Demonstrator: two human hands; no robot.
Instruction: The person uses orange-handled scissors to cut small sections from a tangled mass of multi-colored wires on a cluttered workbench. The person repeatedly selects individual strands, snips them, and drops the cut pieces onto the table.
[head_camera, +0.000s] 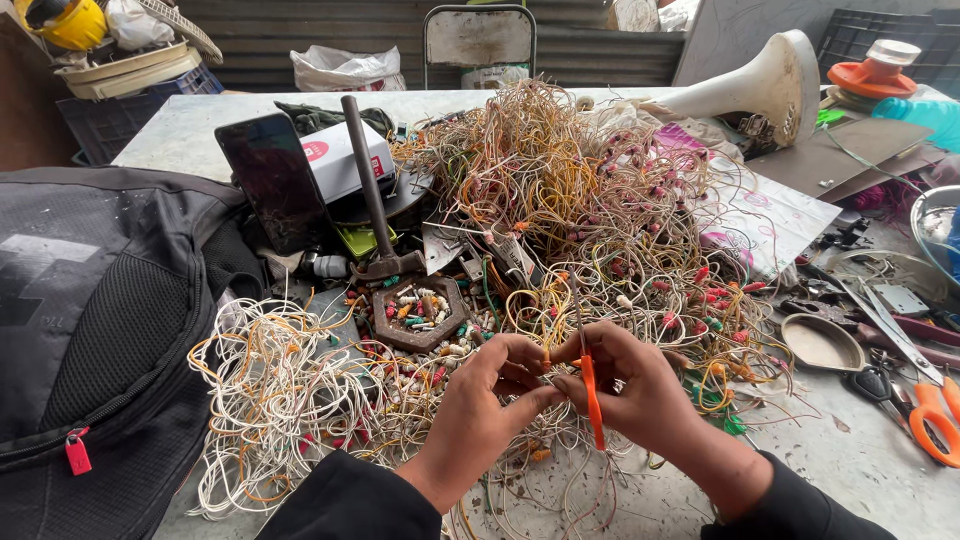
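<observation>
Cluttered table (200, 125), hexagonal tray (425, 312) of coloured caps, left hand (495, 385) pinching wire — right hand (630, 385) gripping orange tool (592, 400).

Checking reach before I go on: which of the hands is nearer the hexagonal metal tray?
Left. The left hand sits just below and right of the hexagonal metal tray; the right hand is farther right, holding the orange tool.

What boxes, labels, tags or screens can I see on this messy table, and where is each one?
Phone: propped upright, left of centre behind the wire pile; dark blank rectangular screen.
Small box: right behind the phone; white carton with a round red label.
Tag: on the backpack zipper at far left; small, red.
Plastic bag: at the back by the chair; whitish, crumpled, red print.
</observation>
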